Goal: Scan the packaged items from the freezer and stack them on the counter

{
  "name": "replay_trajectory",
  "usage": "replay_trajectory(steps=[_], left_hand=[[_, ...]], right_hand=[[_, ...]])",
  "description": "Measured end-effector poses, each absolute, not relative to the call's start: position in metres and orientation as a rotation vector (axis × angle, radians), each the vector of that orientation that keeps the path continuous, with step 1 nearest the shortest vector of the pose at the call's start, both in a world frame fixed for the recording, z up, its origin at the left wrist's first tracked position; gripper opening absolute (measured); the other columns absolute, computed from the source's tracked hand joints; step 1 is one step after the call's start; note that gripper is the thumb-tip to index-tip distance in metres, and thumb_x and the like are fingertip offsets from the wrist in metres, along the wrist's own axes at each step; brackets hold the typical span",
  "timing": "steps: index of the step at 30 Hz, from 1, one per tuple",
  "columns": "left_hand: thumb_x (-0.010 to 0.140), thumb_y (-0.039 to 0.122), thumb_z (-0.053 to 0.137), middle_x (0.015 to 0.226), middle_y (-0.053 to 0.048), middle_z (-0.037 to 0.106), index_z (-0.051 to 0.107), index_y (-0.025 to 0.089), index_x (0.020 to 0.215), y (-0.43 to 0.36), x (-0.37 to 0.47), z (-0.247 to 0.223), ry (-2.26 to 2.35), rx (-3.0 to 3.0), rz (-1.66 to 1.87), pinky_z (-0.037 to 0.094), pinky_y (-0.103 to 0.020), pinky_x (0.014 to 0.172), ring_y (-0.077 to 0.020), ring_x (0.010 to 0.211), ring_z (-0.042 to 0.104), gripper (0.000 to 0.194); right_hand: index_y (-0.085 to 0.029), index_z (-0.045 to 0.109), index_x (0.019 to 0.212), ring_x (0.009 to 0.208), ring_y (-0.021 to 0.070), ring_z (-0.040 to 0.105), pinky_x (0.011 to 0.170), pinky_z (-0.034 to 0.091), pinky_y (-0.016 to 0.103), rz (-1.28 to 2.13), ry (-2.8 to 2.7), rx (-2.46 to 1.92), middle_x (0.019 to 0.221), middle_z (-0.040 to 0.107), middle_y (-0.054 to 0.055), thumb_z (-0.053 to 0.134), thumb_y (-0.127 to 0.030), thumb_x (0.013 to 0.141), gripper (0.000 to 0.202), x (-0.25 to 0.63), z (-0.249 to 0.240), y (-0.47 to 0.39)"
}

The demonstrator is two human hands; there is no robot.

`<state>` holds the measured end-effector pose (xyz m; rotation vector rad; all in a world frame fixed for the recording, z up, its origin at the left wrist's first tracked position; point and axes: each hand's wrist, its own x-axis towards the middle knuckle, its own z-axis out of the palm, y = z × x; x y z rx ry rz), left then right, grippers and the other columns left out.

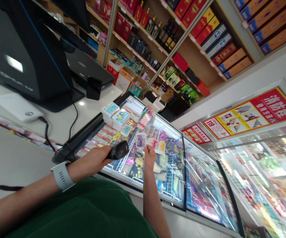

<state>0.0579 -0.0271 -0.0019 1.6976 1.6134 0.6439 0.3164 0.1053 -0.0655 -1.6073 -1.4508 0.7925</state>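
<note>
Scanner point(120, 150), one, clamped in left-hand grip point(95, 161), one white packet point(141, 140) pinched in right-hand grip point(150, 156), one pale wristband point(62, 177)

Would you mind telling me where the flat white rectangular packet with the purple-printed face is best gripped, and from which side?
I'd pinch the flat white rectangular packet at its near right corner, coming from the wearer's side, as the right hand appears to do. Its flat shape likely suits a thumb-and-finger pinch, and a corner grip leaves most of the purple print uncovered.
</note>
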Motion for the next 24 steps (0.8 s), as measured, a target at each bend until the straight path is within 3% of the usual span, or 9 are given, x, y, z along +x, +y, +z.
replay_trajectory(steps=[12,17,24], left_hand=[[0.083,0.035,0.049,0.099,-0.011,0.068,0.057,0.019,0.103,-0.030,0.060,-0.001,1.662,1.695,0.566,0.045,-0.036,0.081,-0.0285,0.095,0.065,0.027],[0.082,0.038,0.050,0.097,-0.009,0.069,0.058,0.020,0.102,-0.029,0.059,-0.002,1.660,1.696,0.624,0.046,-0.035,0.079,-0.0286,0.091,0.067,0.027],[0.083,0.042,0.049,0.104,-0.012,0.069,0.060,0.020,0.103,-0.029,0.052,-0.023,1.639,1.666,0.647,0.047,-0.037,0.079,-0.0310,0.096,0.066,0.032]], right_hand=[[-0.015,0.068,0.097,0.083,0.0194,0.066,0.081,0.049,0.029,0.860,-1.418,-1.574,0.093,0.071,0.007,0.061,-0.042,0.076,0.035,0.320,-0.083,0.107],[-0.015,0.066,0.099,0.078,0.0178,0.067,0.074,0.050,0.027,1.033,-1.113,-1.628,0.086,0.071,0.006,0.063,-0.043,0.074,0.038,0.331,-0.099,0.112],[-0.020,0.053,0.076,0.060,0.0140,0.063,0.055,0.046,0.023,1.077,-0.825,-1.748,0.065,0.063,0.001,0.056,-0.044,0.079,0.024,0.373,-0.115,0.134]])
